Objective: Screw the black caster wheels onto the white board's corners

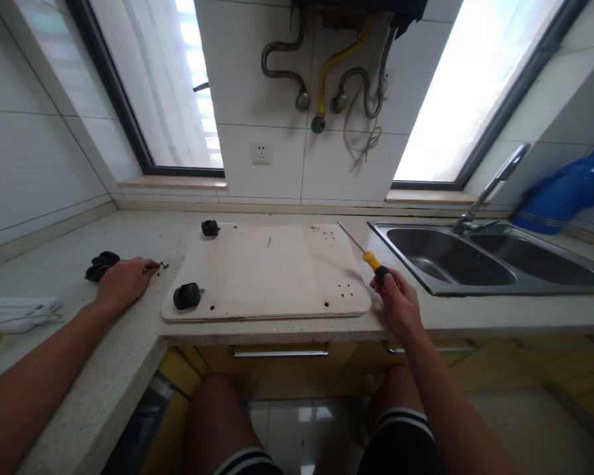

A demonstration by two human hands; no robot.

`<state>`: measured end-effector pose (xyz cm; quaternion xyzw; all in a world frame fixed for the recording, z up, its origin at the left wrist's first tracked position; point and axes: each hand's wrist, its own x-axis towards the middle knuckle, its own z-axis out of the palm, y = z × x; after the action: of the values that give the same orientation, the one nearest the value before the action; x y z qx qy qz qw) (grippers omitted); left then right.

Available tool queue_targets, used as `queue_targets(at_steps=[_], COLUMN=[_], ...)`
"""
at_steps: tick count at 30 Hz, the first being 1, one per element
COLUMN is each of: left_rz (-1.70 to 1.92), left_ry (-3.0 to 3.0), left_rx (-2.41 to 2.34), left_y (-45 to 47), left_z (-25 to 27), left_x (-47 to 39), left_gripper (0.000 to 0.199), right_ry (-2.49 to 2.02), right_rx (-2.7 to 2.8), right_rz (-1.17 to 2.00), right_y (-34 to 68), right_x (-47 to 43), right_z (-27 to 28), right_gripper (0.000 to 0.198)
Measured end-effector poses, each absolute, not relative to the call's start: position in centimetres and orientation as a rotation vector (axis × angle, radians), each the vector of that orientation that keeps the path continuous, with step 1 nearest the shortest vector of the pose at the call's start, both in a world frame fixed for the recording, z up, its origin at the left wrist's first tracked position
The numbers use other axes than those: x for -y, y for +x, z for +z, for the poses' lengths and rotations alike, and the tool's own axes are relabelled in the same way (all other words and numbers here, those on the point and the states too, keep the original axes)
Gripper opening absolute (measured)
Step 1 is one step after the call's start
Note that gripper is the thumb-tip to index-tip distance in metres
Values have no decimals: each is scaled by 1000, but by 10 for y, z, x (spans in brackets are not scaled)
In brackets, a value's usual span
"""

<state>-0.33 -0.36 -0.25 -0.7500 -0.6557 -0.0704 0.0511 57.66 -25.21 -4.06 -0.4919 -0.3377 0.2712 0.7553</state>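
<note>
My left hand (123, 282) rests on the counter, its fingertips pinched together beside several small dark screws (165, 266). Whatever is between those fingertips is too small to make out. Behind the hand lie loose black casters (101, 265). A screwdriver (371, 259) with a yellow and black handle is gripped in my right hand (400, 307), its shaft pointing up and left over the right edge of a white board (272, 277). Two black casters stand on the board's left side, a far one (210, 228) and a near one (187, 296). Small holes mark its right corners.
Right of the board is a double steel sink (445, 254) with a tall faucet (495, 185). A blue object (564, 191) stands in the right corner. At far left lies a white power strip (20, 310). Drawer handles (278, 352) project below the counter's front edge.
</note>
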Motion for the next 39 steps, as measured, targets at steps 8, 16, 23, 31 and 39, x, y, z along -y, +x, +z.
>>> queue_targets(at_steps=[8, 16, 23, 31, 39], left_rz=[-328, -685, -375, -631, -1307], left_ry=[-2161, -1624, -1859, -1762, -2113], left_rx=[1997, 2194, 2605, 2577, 2130], left_y=[1, -48, -52, -30, 32], left_z=[8, 36, 47, 46, 56], left_x=[14, 43, 37, 38, 61], left_gripper=[56, 80, 97, 72, 57], right_ry=[-1063, -1074, -1092, -1095, -1071], right_rx=[740, 704, 689, 720, 716], right_rz=[587, 611, 610, 573, 519], right_y=[576, 575, 575, 576, 572], right_x=[255, 255, 254, 255, 245], right_z=[-38, -36, -37, -38, -29], right_gripper=[55, 60, 65, 64, 62])
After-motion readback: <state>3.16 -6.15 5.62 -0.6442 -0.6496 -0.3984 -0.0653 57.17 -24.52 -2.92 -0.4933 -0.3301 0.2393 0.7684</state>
